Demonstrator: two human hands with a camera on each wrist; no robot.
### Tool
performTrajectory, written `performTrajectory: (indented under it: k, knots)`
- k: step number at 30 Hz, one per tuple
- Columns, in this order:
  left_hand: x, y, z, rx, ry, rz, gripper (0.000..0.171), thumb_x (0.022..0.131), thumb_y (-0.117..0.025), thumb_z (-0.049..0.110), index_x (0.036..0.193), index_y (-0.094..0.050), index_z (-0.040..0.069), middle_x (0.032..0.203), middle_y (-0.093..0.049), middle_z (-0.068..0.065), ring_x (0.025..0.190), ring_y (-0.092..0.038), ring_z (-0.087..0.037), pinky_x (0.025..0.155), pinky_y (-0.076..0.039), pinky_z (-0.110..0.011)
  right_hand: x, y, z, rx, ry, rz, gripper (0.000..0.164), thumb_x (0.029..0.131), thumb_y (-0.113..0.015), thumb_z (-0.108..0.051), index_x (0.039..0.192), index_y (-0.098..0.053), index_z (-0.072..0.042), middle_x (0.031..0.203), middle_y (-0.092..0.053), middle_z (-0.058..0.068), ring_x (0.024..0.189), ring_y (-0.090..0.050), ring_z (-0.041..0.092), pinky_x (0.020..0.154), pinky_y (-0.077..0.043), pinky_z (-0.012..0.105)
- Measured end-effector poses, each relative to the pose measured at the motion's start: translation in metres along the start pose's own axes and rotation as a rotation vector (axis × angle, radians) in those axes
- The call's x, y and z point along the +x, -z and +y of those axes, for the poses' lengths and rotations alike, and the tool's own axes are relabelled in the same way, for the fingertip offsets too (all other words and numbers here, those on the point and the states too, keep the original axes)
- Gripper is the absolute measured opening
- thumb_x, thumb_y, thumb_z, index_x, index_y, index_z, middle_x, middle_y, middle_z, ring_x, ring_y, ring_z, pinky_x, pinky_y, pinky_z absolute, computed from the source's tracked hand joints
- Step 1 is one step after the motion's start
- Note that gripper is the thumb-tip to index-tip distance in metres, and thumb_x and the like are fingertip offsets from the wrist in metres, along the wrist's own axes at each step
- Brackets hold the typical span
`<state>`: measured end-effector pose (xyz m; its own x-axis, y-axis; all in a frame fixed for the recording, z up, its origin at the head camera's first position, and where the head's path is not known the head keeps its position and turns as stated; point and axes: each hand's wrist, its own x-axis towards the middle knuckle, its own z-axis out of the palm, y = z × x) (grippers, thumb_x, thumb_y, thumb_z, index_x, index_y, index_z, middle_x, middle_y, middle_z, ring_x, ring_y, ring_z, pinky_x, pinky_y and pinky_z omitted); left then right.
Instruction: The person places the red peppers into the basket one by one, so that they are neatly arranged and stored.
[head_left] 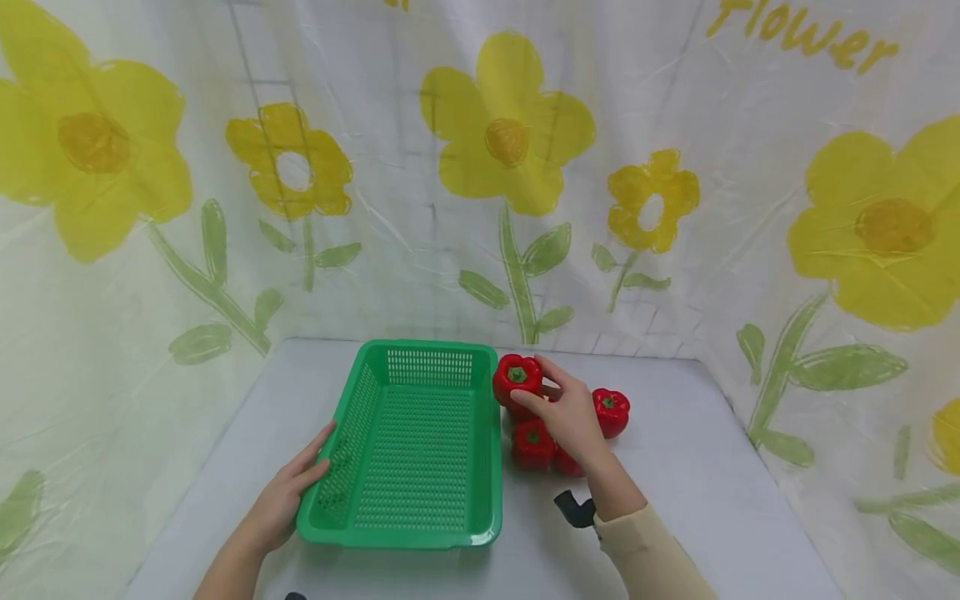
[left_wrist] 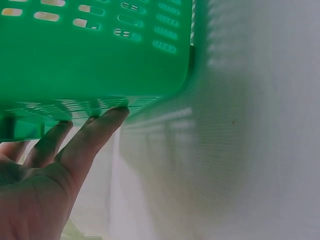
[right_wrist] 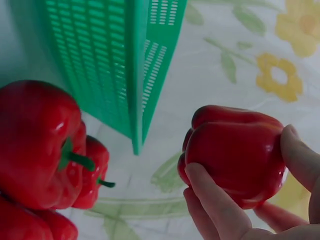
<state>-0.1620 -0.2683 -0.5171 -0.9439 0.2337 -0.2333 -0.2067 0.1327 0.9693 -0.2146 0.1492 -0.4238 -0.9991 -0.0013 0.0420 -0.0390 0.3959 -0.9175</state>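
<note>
My right hand point(head_left: 573, 412) holds a red bell pepper point(head_left: 516, 377) between thumb and fingers, just beyond the right rim of a green plastic basket point(head_left: 491, 467). In the right wrist view the held bell pepper point(right_wrist: 235, 155) lies on its side in the fingers, apart from the basket's slotted wall point(right_wrist: 90, 55). At the basket's left side, my left hand point(head_left: 281, 500) rests against the rim. The left wrist view shows its fingers point(left_wrist: 92, 135) extended, their tips touching the outer wall. Inside the basket only the slotted floor shows.
Several more red bell peppers, among them one in front point(head_left: 532, 446) and one at the right point(head_left: 611, 412), stand on the white table point(head_left: 675, 500), partly hidden by my right hand. A curtain point(head_left: 390, 258) printed with yellow flowers surrounds the table. A black device point(head_left: 575, 508) sits at my right wrist.
</note>
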Motion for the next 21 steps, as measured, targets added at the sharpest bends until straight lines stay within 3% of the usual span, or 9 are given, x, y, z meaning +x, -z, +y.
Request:
performTrajectory:
  k: [6,10,21]
  knots:
    - [0.000,-0.001,-0.002,-0.008,-0.012,0.002,0.059,0.109,-0.038,0.035,0.163,-0.015,0.030,0.171,0.003,-0.006,0.155,0.008,-0.040,0.121,-0.010,-0.059,0.011,-0.013,-0.010,0.073,-0.004,-0.017,0.076,0.083,-0.082,-0.045,0.150,-0.048,-0.035,0.145,-0.054,-0.003,0.116,-0.067,0.022,0.094,-0.059,0.044]
    - [0.001,-0.001,-0.002,-0.012,-0.007,-0.001,0.059,0.110,-0.038,0.035,0.163,-0.014,0.031,0.171,0.004,-0.005,0.155,0.009,-0.039,0.121,-0.008,-0.061,0.015,-0.021,-0.016,0.115,0.027,-0.025,0.074,0.084,-0.083,-0.040,0.150,-0.049,-0.030,0.144,-0.056,0.000,0.112,-0.070,0.022,0.091,-0.060,0.042]
    - [-0.001,-0.002,0.000,0.002,-0.009,0.006,0.060,0.109,-0.039,0.039,0.163,-0.014,0.032,0.171,0.003,-0.004,0.155,0.009,-0.039,0.121,-0.005,-0.062,0.021,-0.039,-0.026,0.086,0.041,-0.027,0.073,0.083,-0.084,-0.038,0.148,-0.051,-0.029,0.143,-0.056,0.003,0.117,-0.067,0.028,0.087,-0.062,0.043]
